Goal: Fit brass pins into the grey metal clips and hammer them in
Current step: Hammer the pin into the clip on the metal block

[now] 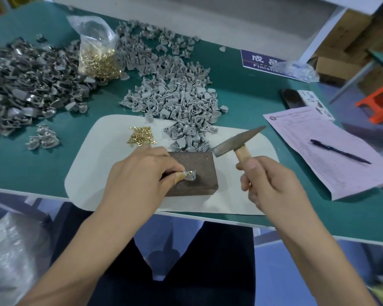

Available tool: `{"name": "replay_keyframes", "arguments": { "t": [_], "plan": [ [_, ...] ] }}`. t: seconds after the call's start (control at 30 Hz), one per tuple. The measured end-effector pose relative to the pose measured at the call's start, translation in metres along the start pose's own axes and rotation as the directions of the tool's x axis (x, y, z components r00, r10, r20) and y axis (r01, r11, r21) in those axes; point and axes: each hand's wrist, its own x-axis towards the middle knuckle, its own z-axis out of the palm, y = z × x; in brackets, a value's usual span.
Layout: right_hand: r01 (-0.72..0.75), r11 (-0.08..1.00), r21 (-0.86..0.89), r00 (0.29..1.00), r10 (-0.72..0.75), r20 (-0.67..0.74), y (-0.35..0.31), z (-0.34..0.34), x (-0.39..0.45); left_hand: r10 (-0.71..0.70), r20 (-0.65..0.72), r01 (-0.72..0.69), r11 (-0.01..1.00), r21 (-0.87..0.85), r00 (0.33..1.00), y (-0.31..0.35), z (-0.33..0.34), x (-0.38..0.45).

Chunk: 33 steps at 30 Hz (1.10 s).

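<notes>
Clips of darker grey metal (29,82) lie heaped at the far left of the green table (248,102), with a small cluster of them (42,140) nearer the front edge. Just right of that heap stands a clear plastic bag (96,51) holding brass pins. Beyond and right of the bag spreads a wide scatter of paler grey clips (173,91), its near end spilling onto a white mat (93,173). On the mat, a small pile of loose brass pins (140,135) lies just left of those nearer clips. The left hand (139,175) pinches one grey clip (189,175), a brass pin set in it, between thumb and fingertips, holding it down on the top of a dark brown block (199,171) that sits on the mat. One fingertip wears a tan cover. The right hand (270,182) is curled round the wooden handle of a hammer (237,141), whose metal head hangs above the block's far right corner, apart from the clip. Farther right, a pen (338,151) lies on a pink printed sheet (332,155), and a blue sign (261,60) rests toward the table's back.
</notes>
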Motion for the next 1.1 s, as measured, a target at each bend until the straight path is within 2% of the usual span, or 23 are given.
{"name": "replay_keyframes", "arguments": {
  "t": [0.03, 0.1, 0.2, 0.43, 0.6, 0.73, 0.87, 0.9, 1.0, 1.03, 1.1],
  "plan": [
    [0.055, 0.998, -0.014, 0.998, -0.055, 0.04, -0.004, 0.001, -0.006, 0.005, -0.003, -0.005, 1.0, 0.007, 1.0, 0.0, 0.0, 0.001],
    [0.156, 0.972, -0.174, 0.987, -0.145, 0.073, -0.008, 0.005, -0.015, 0.015, -0.009, -0.015, 1.0, 0.012, 1.0, -0.001, 0.001, 0.002],
    [0.174, 0.929, -0.325, 0.985, -0.163, 0.06, -0.012, 0.011, -0.019, 0.025, -0.013, -0.025, 1.0, 0.019, 1.0, -0.002, 0.003, 0.002],
    [0.19, 0.929, -0.317, 0.974, -0.218, -0.055, -0.022, 0.018, -0.022, 0.037, -0.047, -0.037, 0.999, 0.007, 0.998, -0.002, 0.005, 0.001],
    [0.162, 0.883, -0.441, 0.986, -0.164, 0.034, -0.02, 0.031, -0.029, 0.048, -0.041, -0.048, 0.999, 0.005, 0.998, -0.005, 0.005, 0.003],
    [0.132, 0.924, -0.36, 0.98, -0.177, -0.093, -0.022, 0.028, -0.028, 0.045, -0.046, -0.045, 0.999, -0.002, 0.998, -0.005, 0.005, 0.003],
    [0.157, 0.868, -0.471, 0.985, -0.172, 0.012, -0.023, 0.031, -0.025, 0.047, -0.038, -0.047, 0.999, 0.001, 0.998, -0.006, 0.005, 0.002],
    [0.162, 0.867, -0.472, 0.983, -0.184, -0.001, -0.022, 0.029, -0.024, 0.049, -0.039, -0.049, 0.999, -0.003, 0.998, -0.006, 0.005, 0.002],
    [0.145, 0.932, -0.333, 0.973, -0.196, -0.123, -0.025, 0.025, -0.026, 0.054, -0.049, -0.055, 0.998, -0.017, 0.997, -0.006, 0.005, 0.003],
    [0.15, 0.934, -0.323, 0.973, -0.197, -0.119, -0.026, 0.026, -0.027, 0.055, -0.054, -0.056, 0.998, -0.016, 0.997, -0.006, 0.005, 0.002],
    [0.162, 0.892, -0.423, 0.982, -0.186, -0.018, -0.027, 0.03, -0.029, 0.056, -0.055, -0.056, 0.998, -0.012, 0.997, -0.006, 0.006, 0.002]
  ]
}}
